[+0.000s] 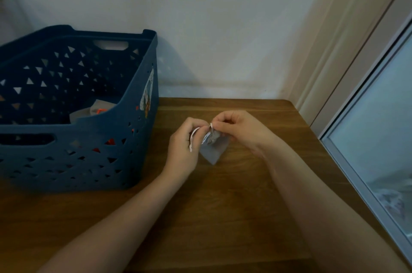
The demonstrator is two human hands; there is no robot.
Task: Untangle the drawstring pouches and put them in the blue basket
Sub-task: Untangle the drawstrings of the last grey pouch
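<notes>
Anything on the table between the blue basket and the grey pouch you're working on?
No. In the head view only bare wooden table shows between the blue basket and the grey pouch, apart from the left hand holding its cord.

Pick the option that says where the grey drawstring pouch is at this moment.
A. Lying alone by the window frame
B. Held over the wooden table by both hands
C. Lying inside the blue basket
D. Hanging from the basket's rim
B: the left hand and right hand both pinch the white cord at the neck of the grey pouch, over the wooden table, to the right of the blue basket.
</notes>
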